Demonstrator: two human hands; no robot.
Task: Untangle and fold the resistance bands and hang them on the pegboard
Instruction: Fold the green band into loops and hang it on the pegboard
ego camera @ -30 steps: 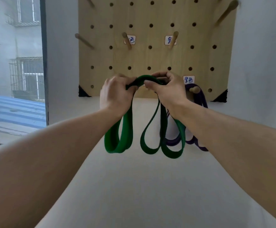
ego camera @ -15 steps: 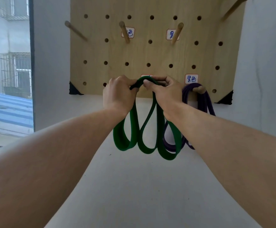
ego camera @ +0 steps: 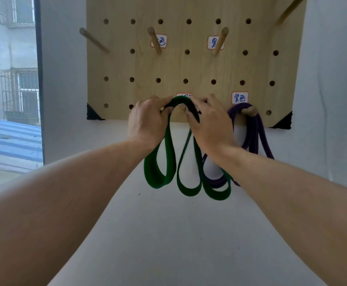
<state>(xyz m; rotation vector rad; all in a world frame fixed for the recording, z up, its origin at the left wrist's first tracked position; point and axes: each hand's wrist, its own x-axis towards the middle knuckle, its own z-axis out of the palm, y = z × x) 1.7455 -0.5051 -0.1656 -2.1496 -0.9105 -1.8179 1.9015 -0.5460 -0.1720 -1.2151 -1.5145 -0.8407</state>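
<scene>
A folded green resistance band arches over a wooden peg in the bottom row of the wooden pegboard, its three loops hanging below. My left hand pinches the band's top on the left side of the peg. My right hand grips it on the right side. A folded purple band hangs from the neighbouring peg to the right, partly behind my right wrist.
Three bare pegs stick out of the upper row, two beside white labels. A white wall runs below the board. A window lies to the left.
Both hands moved the green band forward to the board; its top now sits over the bottom-row peg, which shows between my hands.
</scene>
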